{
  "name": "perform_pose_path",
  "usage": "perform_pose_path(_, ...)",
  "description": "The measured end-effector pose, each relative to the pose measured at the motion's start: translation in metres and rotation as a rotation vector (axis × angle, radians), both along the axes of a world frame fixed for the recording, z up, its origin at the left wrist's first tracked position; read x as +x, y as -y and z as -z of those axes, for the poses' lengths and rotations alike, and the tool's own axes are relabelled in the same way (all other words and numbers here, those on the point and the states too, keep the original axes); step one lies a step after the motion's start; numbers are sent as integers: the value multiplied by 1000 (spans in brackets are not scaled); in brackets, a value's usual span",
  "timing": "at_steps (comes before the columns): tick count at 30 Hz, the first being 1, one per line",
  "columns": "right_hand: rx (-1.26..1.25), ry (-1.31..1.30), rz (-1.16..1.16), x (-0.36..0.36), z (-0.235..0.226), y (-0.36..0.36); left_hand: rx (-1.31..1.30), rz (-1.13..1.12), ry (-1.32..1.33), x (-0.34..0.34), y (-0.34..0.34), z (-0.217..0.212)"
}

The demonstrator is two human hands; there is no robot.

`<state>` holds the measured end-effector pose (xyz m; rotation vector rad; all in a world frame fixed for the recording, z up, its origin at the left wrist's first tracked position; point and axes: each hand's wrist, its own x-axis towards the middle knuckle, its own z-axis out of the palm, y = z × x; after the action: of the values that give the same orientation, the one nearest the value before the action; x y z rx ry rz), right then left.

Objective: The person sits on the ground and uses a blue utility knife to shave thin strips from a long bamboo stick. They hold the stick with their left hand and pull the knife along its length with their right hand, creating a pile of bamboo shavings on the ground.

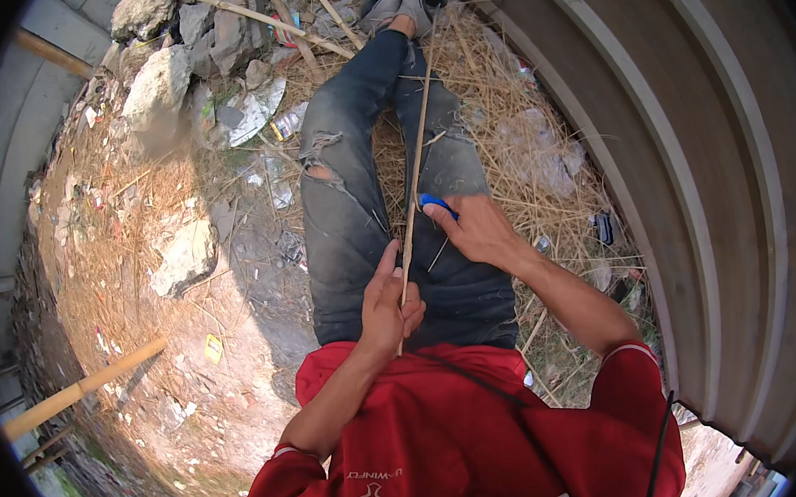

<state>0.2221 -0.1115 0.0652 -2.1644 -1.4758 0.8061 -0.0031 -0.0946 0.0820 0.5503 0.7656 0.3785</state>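
Observation:
I sit on the ground with my legs in torn dark jeans stretched out ahead. My left hand (386, 304) is closed around the near end of a long thin bamboo strip (417, 157) that runs away over my lap toward my feet. My right hand (474, 228) grips a knife with a blue handle (435, 204), held against the strip just beyond my left hand. The thin blade points down toward my thigh.
Dry straw (509, 116) covers the ground around my legs. Stones and rubble (161, 80) lie at the far left, with litter and sticks. A curved corrugated metal wall (690, 128) stands close on the right. A bamboo pole (84, 388) lies at the left.

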Motion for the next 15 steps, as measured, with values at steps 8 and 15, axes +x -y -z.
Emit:
perform_pose_path(8, 118, -202, -5, 52, -19, -3, 2, 31, 57, -7, 4, 3)
perform_pose_path(15, 151, -285, -298, -8, -38, 21, 64, -7, 97, -1, -15, 2)
